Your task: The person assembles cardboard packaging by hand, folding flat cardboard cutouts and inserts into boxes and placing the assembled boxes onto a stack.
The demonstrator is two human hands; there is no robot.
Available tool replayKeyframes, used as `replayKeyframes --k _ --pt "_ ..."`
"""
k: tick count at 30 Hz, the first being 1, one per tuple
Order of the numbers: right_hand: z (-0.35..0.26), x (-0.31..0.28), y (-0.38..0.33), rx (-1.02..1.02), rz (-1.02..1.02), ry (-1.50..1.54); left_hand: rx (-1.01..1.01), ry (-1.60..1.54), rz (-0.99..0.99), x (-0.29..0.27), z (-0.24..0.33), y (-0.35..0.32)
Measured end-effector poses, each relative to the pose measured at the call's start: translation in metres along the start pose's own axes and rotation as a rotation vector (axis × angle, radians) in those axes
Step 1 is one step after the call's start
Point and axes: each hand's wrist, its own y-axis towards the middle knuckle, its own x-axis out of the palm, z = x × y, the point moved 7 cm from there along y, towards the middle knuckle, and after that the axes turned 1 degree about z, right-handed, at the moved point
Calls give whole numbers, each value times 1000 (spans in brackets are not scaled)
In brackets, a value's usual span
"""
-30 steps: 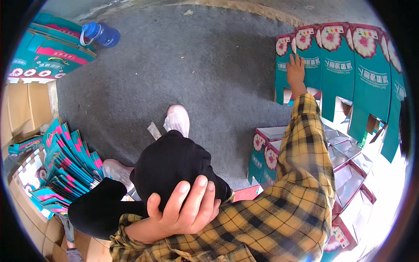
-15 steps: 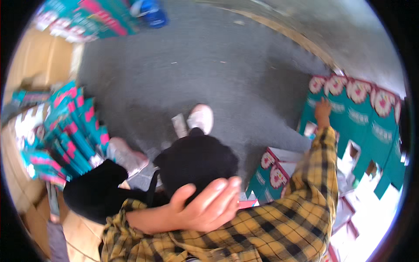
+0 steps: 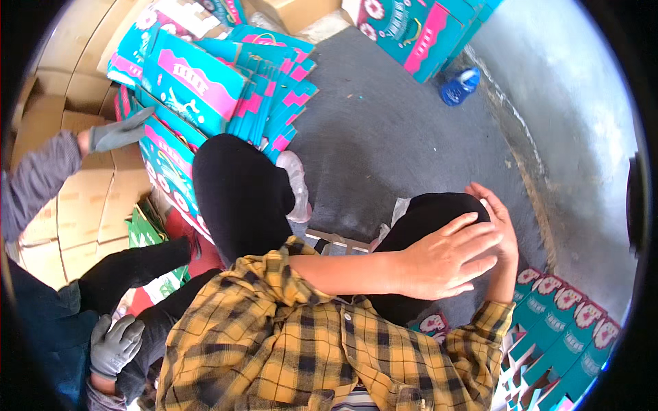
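My left hand (image 3: pixel 447 262) reaches across my body and lies over my right knee, its fingers spread and holding nothing. Beside it, my right hand (image 3: pixel 502 229) rests at the outer side of the black-trousered knee (image 3: pixel 439 214), fingers stretched out and partly overlapped by the left hand. Nothing shows in either palm. Close to my left leg stands a stack of flat teal and pink cartons (image 3: pixel 199 79). A row of teal cartons with flower prints (image 3: pixel 562 329) is at the lower right, nearest to my right forearm.
On the left sits a co-worker with grey gloves, one gloved hand (image 3: pixel 122 131) at the cartons, the other (image 3: pixel 116 346) on their leg. Brown boxes (image 3: pixel 86 195) are piled behind. A blue bottle (image 3: pixel 459 87) stands by the grey wall (image 3: pixel 569 103); more teal cartons (image 3: pixel 411 31) stand at the top.
My right hand has come away from the teal cartons on the right to my knee. The view has swung left, bringing in the co-worker. My left hand now lies on the right knee.
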Motion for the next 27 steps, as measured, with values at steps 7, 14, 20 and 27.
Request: replayKeyframes --k 7,14,20,27 --pt "-141 73 -19 -316 10 -731 -574 563 1067 -309 -73 -227" --pt "-188 207 70 -468 -469 -772 -1415 423 1224 -339 -178 -543" --pt "-132 300 173 -328 -637 -719 -1279 810 1020 -342 -215 -582" --pt "-104 403 233 -340 -412 -312 -1342 1055 1091 -336 -194 -587"
